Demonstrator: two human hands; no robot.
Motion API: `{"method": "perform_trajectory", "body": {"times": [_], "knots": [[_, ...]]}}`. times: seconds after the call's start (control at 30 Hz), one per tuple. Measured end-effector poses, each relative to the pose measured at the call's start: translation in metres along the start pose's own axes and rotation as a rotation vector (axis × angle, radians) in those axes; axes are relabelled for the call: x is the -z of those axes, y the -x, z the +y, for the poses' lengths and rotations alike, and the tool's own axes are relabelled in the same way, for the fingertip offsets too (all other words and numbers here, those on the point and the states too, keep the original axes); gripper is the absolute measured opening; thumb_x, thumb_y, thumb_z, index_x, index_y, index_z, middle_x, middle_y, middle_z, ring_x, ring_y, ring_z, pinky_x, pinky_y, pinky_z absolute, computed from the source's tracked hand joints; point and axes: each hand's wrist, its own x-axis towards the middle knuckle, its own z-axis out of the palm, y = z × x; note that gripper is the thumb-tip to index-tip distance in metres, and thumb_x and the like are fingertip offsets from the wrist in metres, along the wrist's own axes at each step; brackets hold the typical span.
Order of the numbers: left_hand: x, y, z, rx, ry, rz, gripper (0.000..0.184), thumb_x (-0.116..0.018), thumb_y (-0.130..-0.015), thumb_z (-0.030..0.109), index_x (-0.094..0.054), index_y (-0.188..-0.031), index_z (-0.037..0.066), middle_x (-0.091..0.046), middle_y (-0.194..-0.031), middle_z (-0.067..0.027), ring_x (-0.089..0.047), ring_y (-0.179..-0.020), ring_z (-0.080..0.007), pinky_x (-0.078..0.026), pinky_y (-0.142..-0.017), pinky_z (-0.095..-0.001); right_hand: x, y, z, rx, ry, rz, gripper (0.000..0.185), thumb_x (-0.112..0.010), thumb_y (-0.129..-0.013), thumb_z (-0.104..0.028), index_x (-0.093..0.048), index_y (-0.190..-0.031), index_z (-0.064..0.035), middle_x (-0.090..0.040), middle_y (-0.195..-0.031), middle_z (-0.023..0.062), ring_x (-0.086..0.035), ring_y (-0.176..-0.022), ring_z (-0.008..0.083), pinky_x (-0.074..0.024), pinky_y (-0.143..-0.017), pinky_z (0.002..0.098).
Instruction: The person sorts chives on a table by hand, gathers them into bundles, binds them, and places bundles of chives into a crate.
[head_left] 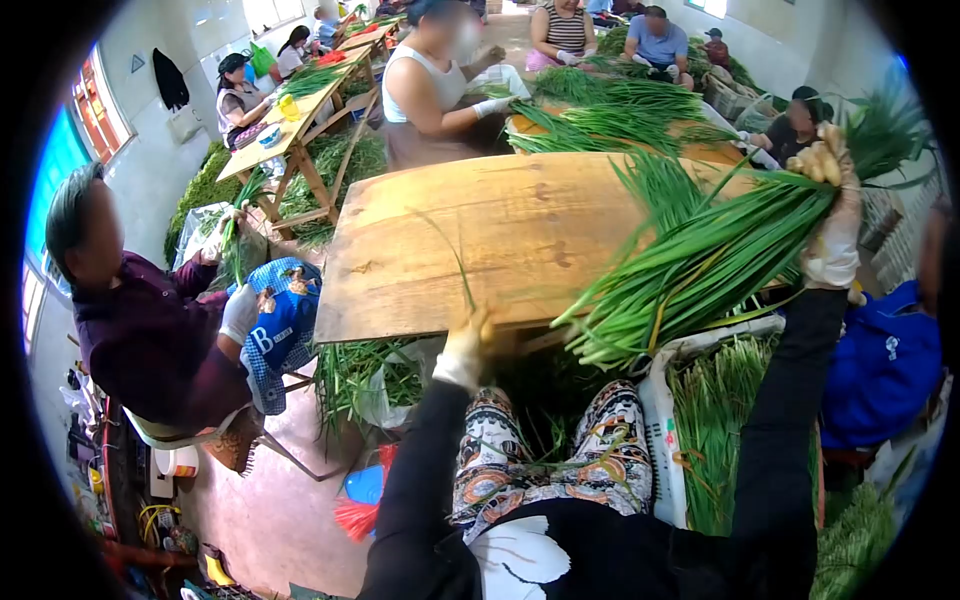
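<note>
My right hand (825, 195), in a pale glove, is closed around a large bunch of garlic chives (700, 260) at the right end of the wooden table. The bunch slants down to the left, its pale cut ends over the table's near edge and its leafy tips behind my hand. My left hand (466, 345), gloved and slightly blurred, is at the near edge of the wooden table (450, 230). A single thin chive leaf (463, 268) rises from its closed fingers. More chives (660, 195) lie on the tabletop beside the held bunch.
A white-lined crate (720, 430) packed with chives stands right of my knees. A person (150, 300) sits at the left with chives in gloved hands. Another person (430, 90) works at a table of chives (620, 110) ahead. A blue dustpan (364, 485) lies on the floor.
</note>
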Motion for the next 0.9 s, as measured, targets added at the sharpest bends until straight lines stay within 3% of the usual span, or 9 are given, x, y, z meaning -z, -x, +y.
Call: {"method": "perform_trajectory", "body": {"times": [0.07, 0.13, 0.23, 0.4, 0.53, 0.57, 0.63, 0.73, 0.9], "knots": [[0.032, 0.01, -0.026, -0.069, -0.625, 0.277, 0.023, -0.047, -0.088, 0.026, -0.059, -0.089, 0.006, -0.052, -0.059, 0.002, -0.036, -0.044, -0.0049, -0.029, -0.04, -0.018, -0.005, 0.006, -0.023, 0.122, 0.104, 0.171, 0.028, -0.049, -0.087, -0.025, -0.052, -0.102, -0.0013, -0.036, -0.062, -0.0045, -0.039, -0.061, 0.0082, -0.0398, -0.071, 0.0254], [0.079, 0.017, -0.055, -0.036, -0.846, 0.144, 0.024, -0.044, -0.089, 0.021, -0.059, -0.085, 0.002, -0.059, -0.069, -0.0032, -0.038, -0.045, -0.0054, -0.032, -0.042, -0.0186, 0.025, 0.0, -0.048, 0.078, 0.059, 0.044, 0.025, -0.047, -0.087, -0.023, -0.05, -0.1, -0.0017, -0.038, -0.062, -0.0026, -0.041, -0.061, 0.0084, -0.0406, -0.069, 0.0246], [0.053, 0.033, -0.069, -0.024, -0.752, -0.104, 0.024, -0.044, -0.09, 0.02, -0.057, -0.087, 0.0, -0.05, -0.056, -0.0008, -0.037, -0.044, -0.0068, -0.03, -0.042, -0.0189, 0.023, -0.002, -0.048, 0.024, 0.137, 0.275, 0.021, -0.045, -0.089, -0.02, -0.048, -0.102, -0.0032, -0.037, -0.062, -0.0049, -0.041, -0.06, 0.0069, -0.0392, -0.069, 0.0223], [0.171, 0.019, -0.1, 0.061, -0.57, 0.457, 0.016, -0.04, -0.089, 0.011, -0.052, -0.086, 0.0, -0.056, -0.068, -0.0061, -0.045, -0.055, -0.015, -0.041, -0.054, -0.0255, 0.023, -0.004, -0.071, 0.098, 0.067, 0.341, 0.014, -0.049, -0.087, -0.017, -0.049, -0.095, -0.0046, -0.038, -0.057, -0.0041, -0.042, -0.056, 0.0077, -0.0403, -0.069, 0.0233], [0.142, 0.026, -0.091, 0.019, -1.316, 0.083, 0.045, -0.059, -0.078, 0.03, -0.051, -0.11, 0.0, -0.059, -0.098, -0.0183, -0.056, -0.092, -0.0271, -0.043, -0.081, -0.0356, -0.006, -0.01, -0.082, 0.015, 0.172, 0.468, 0.013, -0.055, -0.083, -0.021, -0.053, -0.083, -0.0087, -0.046, -0.059, -0.0006, -0.048, -0.06, 0.0132, -0.0464, -0.063, 0.0268], [0.075, 0.041, -0.081, -0.13, -1.134, -0.019, 0.069, -0.063, -0.073, 0.04, -0.037, -0.125, 0.002, -0.048, -0.118, -0.0195, -0.044, -0.112, -0.0275, -0.034, -0.093, -0.035, 0.036, -0.025, -0.08, -0.065, 0.115, 0.214, 0.015, -0.057, -0.081, -0.023, -0.054, -0.078, -0.0094, -0.05, -0.061, 0.0004, -0.049, -0.06, 0.0129, -0.047, -0.062, 0.0273], [-0.005, 0.042, -0.061, -0.476, -1.107, -0.366, 0.083, -0.063, -0.072, 0.044, -0.023, -0.132, 0.003, -0.037, -0.129, -0.0183, -0.033, -0.121, -0.0266, -0.027, -0.099, -0.0342, 0.021, -0.024, -0.056, -0.018, 0.33, 0.41, 0.017, -0.057, -0.082, -0.027, -0.057, -0.084, -0.0097, -0.053, -0.063, 0.0005, -0.051, -0.061, 0.0122, -0.0467, -0.059, 0.0261], [-0.074, 0.038, -0.056, -0.486, -0.637, -0.639, 0.081, -0.063, -0.073, 0.041, -0.022, -0.131, 0.001, -0.036, -0.129, -0.0175, -0.029, -0.123, -0.0262, -0.021, -0.102, -0.0341, 0.011, -0.025, -0.018, -0.071, 0.407, 0.618, 0.013, -0.057, -0.082, -0.021, -0.057, -0.083, -0.0083, -0.052, -0.064, -0.0015, -0.05, -0.055, 0.0107, -0.0448, -0.054, 0.0244], [-0.121, 0.055, -0.031, -0.296, -0.344, -0.063, 0.041, -0.056, -0.081, 0.038, -0.047, -0.105, 0.005, -0.055, -0.096, -0.0061, -0.055, -0.08, -0.0138, -0.047, -0.071, -0.0268, -0.02, -0.013, -0.001, -0.05, 0.203, 0.583, 0.019, -0.06, -0.08, -0.019, -0.059, -0.092, -0.0036, -0.053, -0.068, -0.0013, -0.05, -0.057, 0.0099, -0.045, -0.055, 0.0245]]}}
